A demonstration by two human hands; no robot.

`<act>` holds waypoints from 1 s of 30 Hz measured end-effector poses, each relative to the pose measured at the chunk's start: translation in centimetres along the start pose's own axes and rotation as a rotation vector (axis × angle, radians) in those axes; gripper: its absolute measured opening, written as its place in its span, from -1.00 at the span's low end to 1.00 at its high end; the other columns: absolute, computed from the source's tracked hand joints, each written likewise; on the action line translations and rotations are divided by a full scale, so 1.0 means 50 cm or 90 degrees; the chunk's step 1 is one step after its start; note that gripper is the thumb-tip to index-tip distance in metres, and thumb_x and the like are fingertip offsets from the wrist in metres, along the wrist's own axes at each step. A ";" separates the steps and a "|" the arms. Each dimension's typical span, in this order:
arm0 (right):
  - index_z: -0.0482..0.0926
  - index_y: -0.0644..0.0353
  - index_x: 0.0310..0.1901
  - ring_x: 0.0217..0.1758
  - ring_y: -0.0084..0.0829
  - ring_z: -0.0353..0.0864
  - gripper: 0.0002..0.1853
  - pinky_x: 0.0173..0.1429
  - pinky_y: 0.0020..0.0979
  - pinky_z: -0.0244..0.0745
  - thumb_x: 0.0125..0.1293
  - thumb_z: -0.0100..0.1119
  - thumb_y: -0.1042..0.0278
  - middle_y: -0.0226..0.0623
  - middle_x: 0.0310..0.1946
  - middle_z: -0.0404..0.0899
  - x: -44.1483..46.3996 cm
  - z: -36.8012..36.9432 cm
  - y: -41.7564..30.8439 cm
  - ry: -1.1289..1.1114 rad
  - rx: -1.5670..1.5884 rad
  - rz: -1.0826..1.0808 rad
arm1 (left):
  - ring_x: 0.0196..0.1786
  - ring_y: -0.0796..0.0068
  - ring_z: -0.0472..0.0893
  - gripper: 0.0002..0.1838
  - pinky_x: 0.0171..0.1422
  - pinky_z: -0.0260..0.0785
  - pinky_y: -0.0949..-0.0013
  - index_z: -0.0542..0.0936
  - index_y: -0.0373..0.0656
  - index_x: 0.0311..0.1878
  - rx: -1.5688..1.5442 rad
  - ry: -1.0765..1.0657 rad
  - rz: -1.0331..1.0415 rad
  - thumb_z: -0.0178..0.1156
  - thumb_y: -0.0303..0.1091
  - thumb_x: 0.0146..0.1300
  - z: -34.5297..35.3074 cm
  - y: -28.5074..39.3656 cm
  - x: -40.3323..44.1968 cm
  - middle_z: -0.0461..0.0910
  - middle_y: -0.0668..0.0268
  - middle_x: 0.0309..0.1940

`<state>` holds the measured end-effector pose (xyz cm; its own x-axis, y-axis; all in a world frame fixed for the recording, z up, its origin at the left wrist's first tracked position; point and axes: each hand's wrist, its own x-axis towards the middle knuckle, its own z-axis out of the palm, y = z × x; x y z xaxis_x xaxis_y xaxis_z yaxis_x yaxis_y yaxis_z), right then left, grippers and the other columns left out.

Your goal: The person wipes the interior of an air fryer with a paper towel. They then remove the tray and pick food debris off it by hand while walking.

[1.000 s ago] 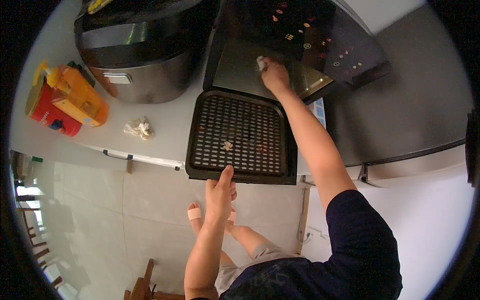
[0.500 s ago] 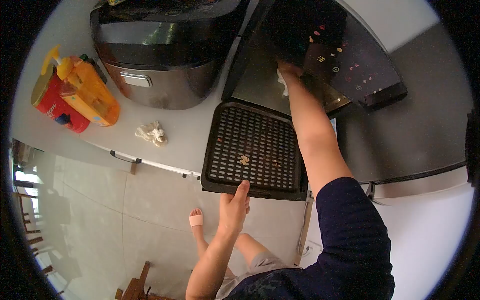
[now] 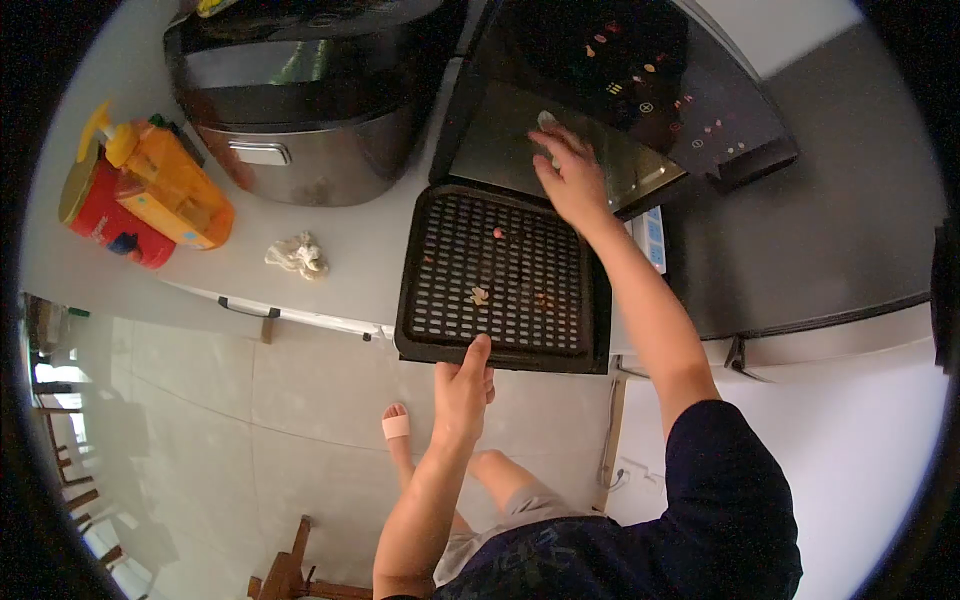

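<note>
My left hand (image 3: 463, 392) grips the front rim of a black perforated tray (image 3: 585, 270), thumb on top and fingers below. A crumpled beige scrap (image 3: 479, 296) and a small pink bit (image 3: 498, 232) lie on its slotted surface. Beyond the tray, my right hand (image 3: 575, 178) is over the glass panel (image 3: 490, 150) of a black appliance (image 3: 590, 50) with lit touch icons. Its fingers are bent around a white tissue (image 3: 547, 119), of which only small parts show.
A dark-and-steel cooker (image 3: 300, 160) stands left of the appliance. Farther left are an orange pump bottle (image 3: 180, 190) and a red can (image 3: 115, 215). A crumpled white tissue (image 3: 297, 256) lies on the white counter (image 3: 350, 270). A wooden stool (image 3: 285, 570) is on the floor below.
My right hand has drawn back from deep by the appliance and shows fully over the glass. A pink bit now shows on the tray. My left hand keeps its grip.
</note>
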<state>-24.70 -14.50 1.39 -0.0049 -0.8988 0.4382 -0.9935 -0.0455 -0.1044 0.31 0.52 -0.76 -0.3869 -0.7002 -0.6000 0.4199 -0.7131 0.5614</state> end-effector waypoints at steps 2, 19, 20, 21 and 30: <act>0.31 0.08 0.17 0.24 -0.09 0.22 -0.58 0.30 -0.16 0.11 0.28 -0.13 0.20 -0.14 0.20 0.22 0.008 0.071 0.065 -0.085 -0.037 0.001 | -0.72 0.79 0.09 -0.76 -0.68 -0.14 0.60 0.30 0.02 -0.53 -0.006 0.003 -0.004 0.11 -0.27 0.20 0.003 0.004 -0.003 0.14 0.61 -0.72; 0.10 0.20 0.27 0.35 -0.12 0.04 -0.44 0.38 -0.22 -0.05 0.31 -0.26 0.08 -0.04 0.29 0.03 0.260 0.239 0.058 0.098 -0.130 0.139 | -0.71 0.80 0.06 -0.77 -0.65 -0.11 0.61 0.29 0.00 -0.52 -0.002 -0.005 -0.038 0.02 -0.25 0.25 0.002 0.009 -0.001 0.13 0.62 -0.73; 0.07 0.20 0.28 0.35 -0.12 0.02 -0.43 0.38 -0.22 -0.07 0.31 -0.26 0.07 -0.04 0.30 0.01 0.258 0.224 0.052 0.077 -0.103 0.144 | -0.71 0.79 0.07 -0.77 -0.64 -0.11 0.61 0.29 0.00 -0.52 -0.009 -0.003 -0.036 0.01 -0.26 0.25 0.003 0.006 0.002 0.13 0.61 -0.73; 0.04 0.19 0.29 0.36 -0.12 0.00 -0.41 0.38 -0.23 -0.08 0.31 -0.25 0.06 -0.04 0.31 -0.02 0.255 0.222 0.052 0.060 -0.081 0.148 | -0.71 0.79 0.07 -0.77 -0.64 -0.11 0.61 0.29 0.00 -0.52 -0.007 -0.003 -0.038 0.01 -0.26 0.25 0.007 0.009 -0.001 0.13 0.61 -0.73; -0.22 0.16 0.35 0.41 -0.12 -0.17 -0.25 0.42 -0.28 -0.19 0.28 -0.19 -0.03 -0.04 0.37 -0.25 0.220 0.155 -0.017 -0.130 0.118 0.195 | -0.72 0.76 0.04 -0.70 -0.66 -0.17 0.55 0.26 0.04 -0.61 0.017 0.055 -0.024 0.10 -0.29 0.19 0.019 0.013 -0.006 0.07 0.60 -0.77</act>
<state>-23.02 -27.74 -0.62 -0.2556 -0.9504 0.1771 -0.9123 0.1765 -0.3694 -0.07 0.25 0.32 -0.3299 -0.6681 -0.6670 0.3845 -0.7404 0.5514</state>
